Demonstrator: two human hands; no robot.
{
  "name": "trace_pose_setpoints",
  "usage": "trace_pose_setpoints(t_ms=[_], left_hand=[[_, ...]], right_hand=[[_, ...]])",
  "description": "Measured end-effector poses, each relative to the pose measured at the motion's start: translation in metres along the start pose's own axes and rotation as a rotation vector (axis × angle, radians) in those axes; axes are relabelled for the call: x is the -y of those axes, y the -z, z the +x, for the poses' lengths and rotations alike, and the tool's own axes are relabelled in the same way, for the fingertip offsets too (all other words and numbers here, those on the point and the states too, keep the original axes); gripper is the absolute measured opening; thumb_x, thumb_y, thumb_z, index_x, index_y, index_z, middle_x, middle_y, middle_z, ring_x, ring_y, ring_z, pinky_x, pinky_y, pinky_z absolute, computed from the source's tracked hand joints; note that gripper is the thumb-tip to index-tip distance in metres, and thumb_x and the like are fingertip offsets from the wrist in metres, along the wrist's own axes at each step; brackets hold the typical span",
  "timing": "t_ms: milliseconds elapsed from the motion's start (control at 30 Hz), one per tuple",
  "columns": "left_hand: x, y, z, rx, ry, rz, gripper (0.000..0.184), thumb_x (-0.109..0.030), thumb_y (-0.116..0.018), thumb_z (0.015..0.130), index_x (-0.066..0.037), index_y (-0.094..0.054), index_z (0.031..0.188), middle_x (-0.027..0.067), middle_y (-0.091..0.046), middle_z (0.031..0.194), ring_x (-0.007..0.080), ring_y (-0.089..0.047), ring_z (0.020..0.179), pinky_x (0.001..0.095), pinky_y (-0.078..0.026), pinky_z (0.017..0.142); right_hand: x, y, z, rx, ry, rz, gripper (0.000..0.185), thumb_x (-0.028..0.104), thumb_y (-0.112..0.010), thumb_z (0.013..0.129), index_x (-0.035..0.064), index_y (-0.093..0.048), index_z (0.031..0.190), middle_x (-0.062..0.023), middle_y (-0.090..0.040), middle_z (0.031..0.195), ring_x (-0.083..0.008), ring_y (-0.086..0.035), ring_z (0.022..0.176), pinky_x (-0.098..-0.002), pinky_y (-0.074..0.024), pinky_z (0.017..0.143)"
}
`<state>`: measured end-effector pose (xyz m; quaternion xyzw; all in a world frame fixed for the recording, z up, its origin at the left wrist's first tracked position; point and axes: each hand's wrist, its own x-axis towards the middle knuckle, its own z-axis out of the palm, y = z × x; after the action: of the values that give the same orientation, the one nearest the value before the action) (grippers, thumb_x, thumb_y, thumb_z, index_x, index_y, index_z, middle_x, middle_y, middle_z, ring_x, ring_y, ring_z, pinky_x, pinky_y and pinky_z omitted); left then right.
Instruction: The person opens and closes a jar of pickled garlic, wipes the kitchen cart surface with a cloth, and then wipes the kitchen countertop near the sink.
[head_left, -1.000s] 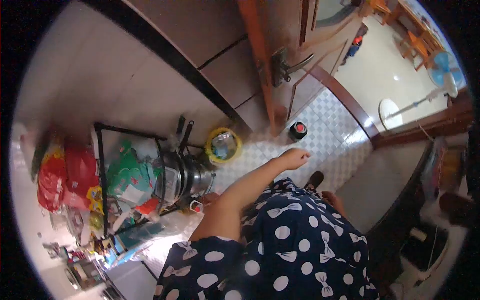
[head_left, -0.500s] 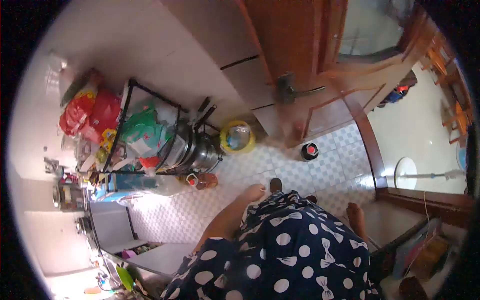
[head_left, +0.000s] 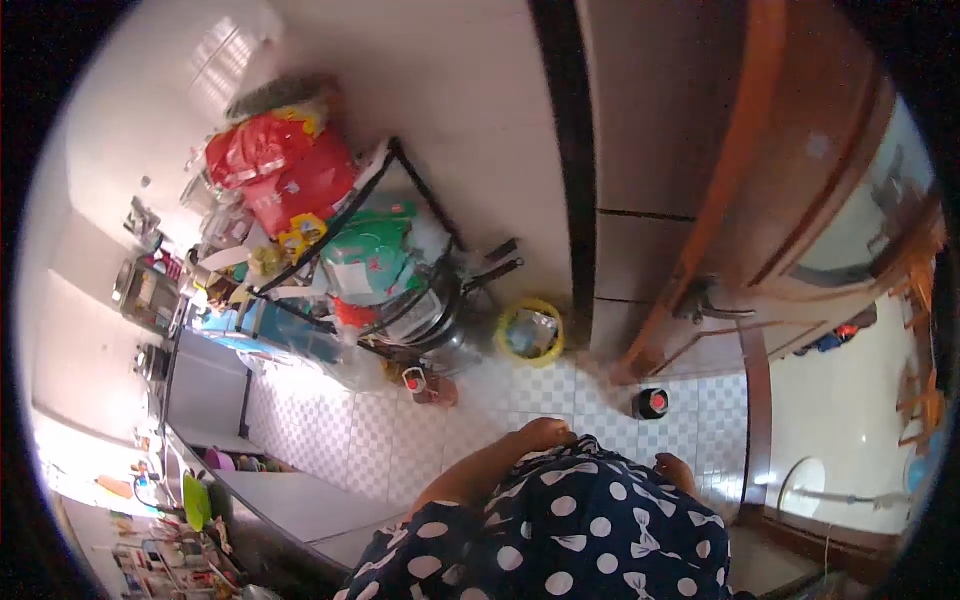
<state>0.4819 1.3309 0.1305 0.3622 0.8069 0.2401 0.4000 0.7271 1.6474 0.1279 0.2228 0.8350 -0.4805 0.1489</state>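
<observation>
My left hand (head_left: 545, 432) is in front of the polka-dot garment (head_left: 565, 505), its fingers curled in against the cloth. Whether anything is inside that hand is hidden. On the other side of the garment, my right hand (head_left: 675, 468) hangs low, small and blurred, so its fingers cannot be made out. Beyond my left hand, a bottle with a red cap and reddish-amber contents (head_left: 435, 391) stands on the tiled floor. A dark bottle with a red cap (head_left: 651, 404) stands near the door, beyond my right hand. Neither hand touches a bottle.
A black-framed rack (head_left: 425, 195) holds bags and pots on the left. Beside it stands a bin with a yellow liner (head_left: 561, 335). The wooden door (head_left: 720, 230) stands ajar on the right, next to a sill (head_left: 758, 420). A counter (head_left: 265, 535) runs along the lower left.
The view has turned, so the rack, bin and door appear further right, and the bin and bottles lower. Both hands stay near the garment; the right one appears closer to its front.
</observation>
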Motion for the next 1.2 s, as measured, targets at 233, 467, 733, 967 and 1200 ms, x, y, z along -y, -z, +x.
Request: trace_pose_setpoints(t_ms=[233, 467, 733, 967, 1200], left_hand=[[0.145, -0.006, -0.081, -0.267, 0.184, 0.152, 0.034, -0.03, -0.058, 0.081, -0.005, -0.067, 0.102, 0.0174, -0.065, 0.107, 0.0337, -0.06, 0.1, 0.0429, -0.049, 0.087], [0.176, -0.072, -0.115, -0.494, 0.499, -0.098, 0.019, -0.025, -0.065, 0.076, -0.01, -0.07, 0.085, 0.0149, -0.068, 0.093, 0.0295, -0.064, 0.086, 0.0399, -0.051, 0.075], [0.095, -0.129, -0.053, -0.334, 0.247, 0.028, 0.036, -0.036, -0.061, 0.085, -0.01, -0.068, 0.108, 0.0154, -0.065, 0.113, 0.0317, -0.061, 0.105, 0.0415, -0.048, 0.091], [0.037, -0.128, -0.02, -0.291, 0.402, -0.175, 0.042, -0.043, -0.063, 0.082, -0.011, -0.068, 0.108, 0.0157, -0.066, 0.11, 0.033, -0.062, 0.103, 0.0418, -0.049, 0.09], [0.092, -0.205, -0.076, -0.495, 0.434, -0.284, 0.039, -0.031, -0.064, 0.081, -0.005, -0.067, 0.11, 0.0189, -0.067, 0.105, 0.032, -0.065, 0.095, 0.0406, -0.051, 0.085]], right_hand=[[0.007, -0.012, 0.05, 0.189, 0.162, 0.041, 0.037, 0.012, -0.063, 0.082, 0.0077, -0.06, 0.119, -0.011, -0.067, 0.105, -0.0226, -0.065, 0.094, -0.034, -0.0503, 0.082], [0.024, 0.035, 0.083, 0.212, 0.093, -0.196, 0.045, 0.025, -0.069, 0.08, 0.0076, -0.06, 0.121, -0.013, -0.067, 0.109, -0.0266, -0.065, 0.096, -0.0347, -0.0516, 0.084], [0.012, 0.063, 0.102, 0.224, 0.361, -0.5, 0.041, 0.032, -0.066, 0.081, 0.01, -0.062, 0.115, -0.0125, -0.068, 0.096, -0.0284, -0.067, 0.088, -0.0374, -0.0517, 0.078], [0.045, 0.073, 0.095, 0.335, 0.526, -0.515, 0.02, 0.023, -0.06, 0.086, 0.0053, -0.063, 0.095, -0.0118, -0.064, 0.098, -0.0313, -0.063, 0.091, -0.0408, -0.0524, 0.076], [0.068, 0.073, 0.092, 0.289, 0.751, -0.5, 0.028, 0.029, -0.057, 0.085, 0.0101, -0.063, 0.104, -0.0158, -0.064, 0.095, -0.0363, -0.062, 0.091, -0.0455, -0.0511, 0.076]])
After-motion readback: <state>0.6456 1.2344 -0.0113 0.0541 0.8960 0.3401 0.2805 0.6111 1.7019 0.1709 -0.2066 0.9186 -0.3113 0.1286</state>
